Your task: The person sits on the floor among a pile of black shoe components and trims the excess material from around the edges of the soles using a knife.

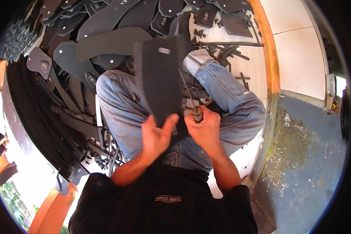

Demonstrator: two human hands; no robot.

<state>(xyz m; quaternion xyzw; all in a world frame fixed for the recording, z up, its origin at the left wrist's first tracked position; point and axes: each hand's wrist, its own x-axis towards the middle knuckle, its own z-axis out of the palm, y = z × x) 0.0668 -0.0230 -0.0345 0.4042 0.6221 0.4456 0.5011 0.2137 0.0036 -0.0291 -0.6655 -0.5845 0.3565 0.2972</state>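
Observation:
My left hand (156, 134) grips the lower end of a long, dark flat sheet (160, 78) that looks like foam. Near its far end the sheet has an oval slot, and its edges are smeared by motion. It stretches away from me between my bent knees. Just right of the sheet, my right hand (204, 126) is wrapped around the handle of a thin-bladed knife (197, 113). The narrow blade points away from me, close along the sheet's right side; whether it touches the sheet I cannot tell.
Dark shaped foam pieces (72, 60) with pale printing lie heaped at the far left. Narrow dark offcuts (228, 50) are scattered on the white floor (245, 64) beyond my right knee. An orange-brown edge (267, 43) runs along the right, with a grey-blue stained floor (304, 156) beyond.

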